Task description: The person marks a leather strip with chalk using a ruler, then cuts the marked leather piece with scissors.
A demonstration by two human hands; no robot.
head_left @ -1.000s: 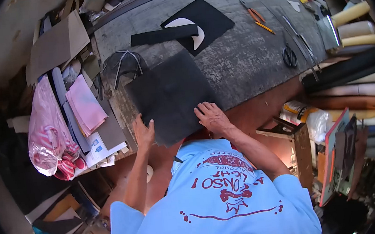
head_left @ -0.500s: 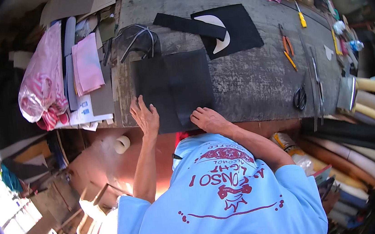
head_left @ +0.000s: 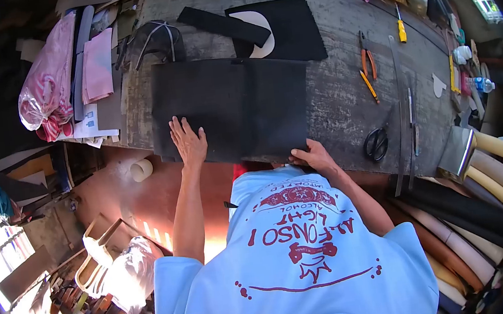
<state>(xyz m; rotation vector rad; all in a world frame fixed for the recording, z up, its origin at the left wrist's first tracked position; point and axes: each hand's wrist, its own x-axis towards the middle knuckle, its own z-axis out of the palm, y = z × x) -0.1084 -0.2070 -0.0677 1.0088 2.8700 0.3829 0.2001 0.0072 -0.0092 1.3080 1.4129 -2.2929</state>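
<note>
A wide black sheet (head_left: 231, 107) lies on the worn workbench (head_left: 345, 110), reaching its front edge. On the sheet's left part rests my left hand (head_left: 188, 142), flat with its fingers spread. At the sheet's lower right corner, my right hand (head_left: 314, 155) has thumb and finger closed on the edge. Behind the sheet are a black strip (head_left: 222, 25), a white curved piece (head_left: 263, 30) and a black cloth piece (head_left: 299, 29). A dark cap-like item with grey trim (head_left: 156, 41) sits at the back left.
Pliers (head_left: 366, 56), a yellow pencil (head_left: 369, 87), a yellow screwdriver (head_left: 401, 25), black scissors (head_left: 376, 144) and metal rulers (head_left: 398, 105) lie on the right. Pink cloth (head_left: 96, 66) and a plastic bag (head_left: 50, 80) are left. Material rolls (head_left: 469, 244) stand at lower right.
The black sheet now spreads wider to the right. My right hand has moved right and down with its edge. The view has shifted, so the bench items appear further left.
</note>
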